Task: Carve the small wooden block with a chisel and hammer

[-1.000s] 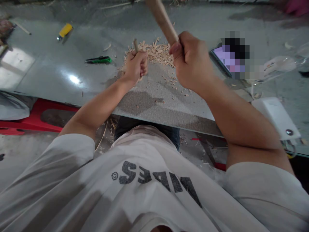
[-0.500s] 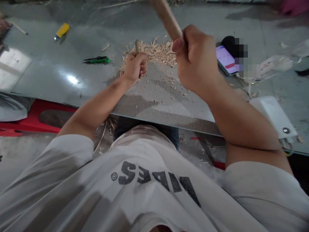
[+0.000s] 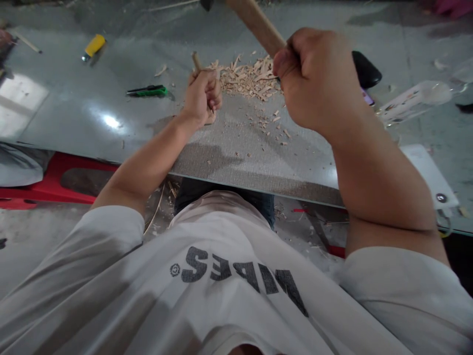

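My left hand point(image 3: 203, 96) is closed around a short wooden stick point(image 3: 196, 60), whose top sticks up above the fist. A bit of pale wood point(image 3: 211, 118) shows just under that hand, mostly hidden. Raised above the table, my right hand point(image 3: 318, 81) grips a thick wooden handle point(image 3: 258, 27) that slants up to the left. A small dark piece point(image 3: 207, 4) shows at the top edge near the handle; the tool's head is largely out of view. Pale wood chips point(image 3: 251, 81) lie heaped between and behind my hands.
On the grey table point(image 3: 121, 29) lie a green and black box cutter point(image 3: 148, 90) and a yellow-handled object point(image 3: 94, 47) to the left. To the right are a black rounded object point(image 3: 365, 69), a clear plastic bottle point(image 3: 417, 101) and a white power bank point(image 3: 430, 172). A red stool point(image 3: 70, 167) stands below.
My right hand with the wooden handle has moved right and slightly up, now covering most of the phone. My left hand has shifted slightly left, and the stick in it leans more to the left.
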The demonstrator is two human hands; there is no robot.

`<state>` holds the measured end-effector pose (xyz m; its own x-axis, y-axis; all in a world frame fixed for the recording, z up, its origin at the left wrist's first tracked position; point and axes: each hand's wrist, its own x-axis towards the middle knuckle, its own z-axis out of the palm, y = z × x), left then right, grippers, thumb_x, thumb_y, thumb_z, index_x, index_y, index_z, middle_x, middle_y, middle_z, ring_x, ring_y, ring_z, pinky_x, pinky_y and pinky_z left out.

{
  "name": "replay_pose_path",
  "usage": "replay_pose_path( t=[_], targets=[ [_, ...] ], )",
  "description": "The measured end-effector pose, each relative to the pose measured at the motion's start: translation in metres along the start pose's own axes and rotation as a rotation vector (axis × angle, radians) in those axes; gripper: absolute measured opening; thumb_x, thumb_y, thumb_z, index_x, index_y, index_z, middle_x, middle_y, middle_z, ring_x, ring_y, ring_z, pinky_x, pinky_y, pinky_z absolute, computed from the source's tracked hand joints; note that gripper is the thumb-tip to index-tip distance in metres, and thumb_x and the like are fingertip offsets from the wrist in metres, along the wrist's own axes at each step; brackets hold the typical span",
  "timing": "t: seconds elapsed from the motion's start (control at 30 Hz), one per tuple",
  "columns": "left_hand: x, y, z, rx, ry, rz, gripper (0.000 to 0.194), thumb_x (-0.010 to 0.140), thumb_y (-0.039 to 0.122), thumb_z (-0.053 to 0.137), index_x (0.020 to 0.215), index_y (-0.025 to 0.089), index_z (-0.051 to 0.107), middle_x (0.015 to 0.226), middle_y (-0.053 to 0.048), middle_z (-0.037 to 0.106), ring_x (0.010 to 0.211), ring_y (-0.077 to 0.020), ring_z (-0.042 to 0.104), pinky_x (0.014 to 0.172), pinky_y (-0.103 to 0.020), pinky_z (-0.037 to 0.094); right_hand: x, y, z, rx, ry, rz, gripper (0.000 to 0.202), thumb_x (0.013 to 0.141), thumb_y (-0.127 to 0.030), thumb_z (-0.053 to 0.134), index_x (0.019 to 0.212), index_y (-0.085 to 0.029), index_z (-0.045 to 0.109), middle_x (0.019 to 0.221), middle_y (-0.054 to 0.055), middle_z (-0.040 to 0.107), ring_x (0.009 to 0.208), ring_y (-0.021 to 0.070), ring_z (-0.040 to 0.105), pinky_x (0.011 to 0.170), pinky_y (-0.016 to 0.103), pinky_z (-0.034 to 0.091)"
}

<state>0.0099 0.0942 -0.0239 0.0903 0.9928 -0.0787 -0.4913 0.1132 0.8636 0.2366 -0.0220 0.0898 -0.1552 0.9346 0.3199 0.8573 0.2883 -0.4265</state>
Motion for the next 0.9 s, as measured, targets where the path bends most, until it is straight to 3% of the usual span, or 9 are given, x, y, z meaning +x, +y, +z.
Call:
replay_pose_path(
  t=[0.2, 0.4, 0.57, 0.63, 0.77, 0.9],
  targets=[
    [-0.001, -0.003, -0.001, 0.059, 0.065, 0.011, 0.058, 0.103, 0.026, 0.069, 0.064, 0.026, 0.026, 0.056, 0.006, 0.024, 0.037, -0.0106, 0.027, 0.040, -0.026, 0.030, 0.003, -0.007, 0.002, -0.090, -0.099, 0.058, 0.025, 0.117, -0.030, 0.055, 0.101, -0.017, 0.068, 0.095, 0.009, 0.067, 0.071, 0.0162, 0.032, 0.074, 0.035, 0.020],
    [-0.004, -0.006, 0.001, 0.061, 0.057, -0.027, 0.058, 0.107, 0.023, 0.067, 0.066, 0.025, 0.026, 0.055, 0.006, 0.024, 0.038, -0.0095, 0.027, 0.042, -0.025, 0.028, 0.003, 0.000, 0.008, -0.083, -0.108, 0.021, 0.026, 0.118, -0.029, 0.056, 0.095, -0.018, 0.063, 0.091, 0.008, 0.065, 0.070, 0.0159, 0.032, 0.074, 0.035, 0.019],
    [-0.004, -0.011, 0.001, 0.041, 0.043, -0.020, 0.058, 0.106, 0.023, 0.070, 0.066, 0.024, 0.027, 0.055, 0.007, 0.024, 0.037, -0.0079, 0.026, 0.041, -0.024, 0.024, -0.001, 0.003, 0.014, -0.045, 0.021, -0.057, 0.037, 0.122, -0.037, 0.046, 0.122, -0.015, 0.076, 0.106, 0.012, 0.075, 0.077, 0.0196, 0.050, 0.076, 0.032, 0.020],
    [-0.002, -0.012, 0.000, 0.000, 0.022, -0.021, 0.059, 0.103, 0.022, 0.074, 0.067, 0.024, 0.028, 0.055, 0.007, 0.025, 0.036, -0.0080, 0.029, 0.041, -0.024, 0.025, -0.002, 0.001, 0.013, -0.059, -0.018, -0.034, 0.039, 0.123, -0.034, 0.044, 0.128, -0.014, 0.077, 0.110, 0.014, 0.078, 0.078, 0.0209, 0.052, 0.075, 0.032, 0.020],
    [0.001, -0.013, -0.002, 0.037, -0.012, 0.022, 0.056, 0.103, 0.021, 0.070, 0.065, 0.025, 0.029, 0.052, 0.006, 0.028, 0.036, -0.0089, 0.028, 0.040, -0.025, 0.025, -0.004, -0.005, 0.013, -0.074, -0.168, 0.009, 0.026, 0.119, -0.030, 0.055, 0.107, -0.017, 0.075, 0.102, 0.012, 0.076, 0.073, 0.0196, 0.047, 0.074, 0.033, 0.020],
    [-0.001, -0.015, -0.002, 0.041, -0.042, 0.069, 0.055, 0.105, 0.018, 0.068, 0.065, 0.025, 0.031, 0.054, 0.007, 0.027, 0.037, -0.0087, 0.029, 0.041, -0.022, 0.026, -0.003, -0.007, 0.021, -0.032, 0.009, -0.016, 0.033, 0.125, -0.033, 0.039, 0.125, -0.017, 0.068, 0.109, 0.012, 0.076, 0.083, 0.0229, 0.059, 0.075, 0.033, 0.024]
  ],
)
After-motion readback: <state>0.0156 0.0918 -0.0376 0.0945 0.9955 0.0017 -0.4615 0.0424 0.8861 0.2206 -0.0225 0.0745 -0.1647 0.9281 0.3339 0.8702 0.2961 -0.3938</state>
